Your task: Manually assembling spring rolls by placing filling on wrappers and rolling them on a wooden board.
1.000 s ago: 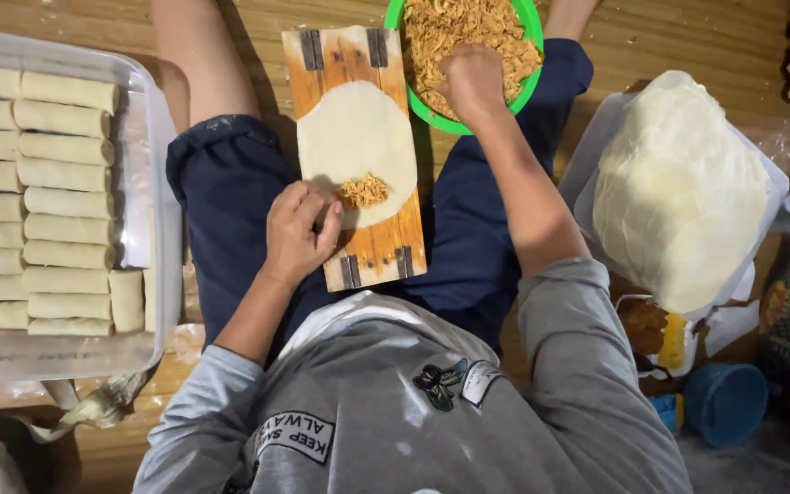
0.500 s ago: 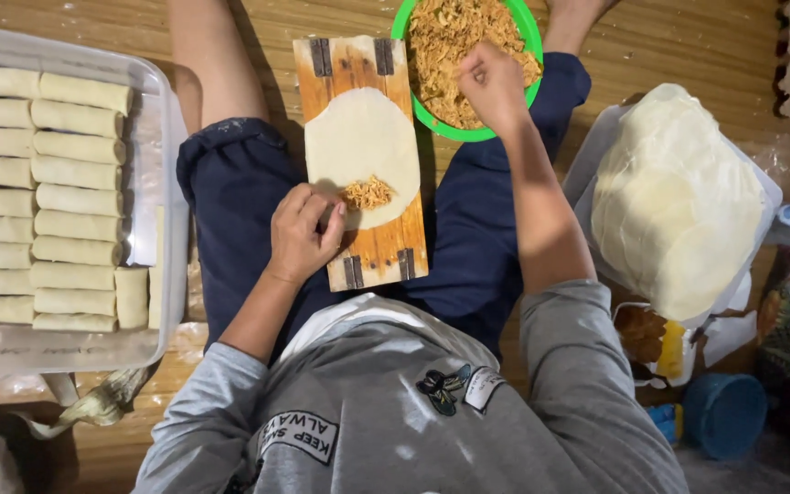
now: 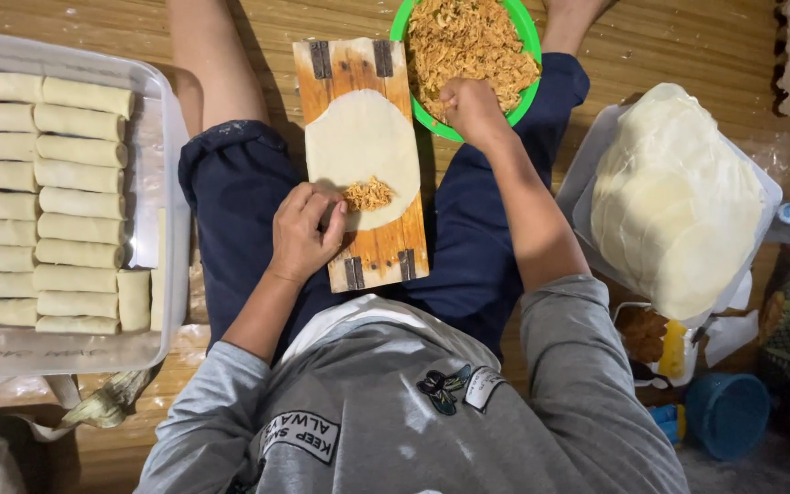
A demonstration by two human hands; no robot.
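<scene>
Seated person, viewed from overhead, wooden board (image 3: pixel 386 252) laid across the lap; on the board lies a round pale wrapper (image 3: pixel 358 146) with a small heap of shredded filling (image 3: pixel 369 194) near its lower edge. Left hand (image 3: pixel 304 233) rests on the board at the wrapper's near rim, fingers curled and pinching the wrapper's edge just beside the heap. Right hand (image 3: pixel 470 108) is in the green bowl (image 3: pixel 528 41) of shredded filling beyond the board, fingers bunched down into the filling (whether any is actually gripped cannot be told). To the person's left, a clear plastic tray (image 3: pixel 162 183) holds rows of finished rolls (image 3: pixel 75 174), lying side by side; to the right, a stack of wrappers (image 3: pixel 674 201) sits on a plastic sheet; a blue cup (image 3: pixel 726 413) stands on the floor near it.
</scene>
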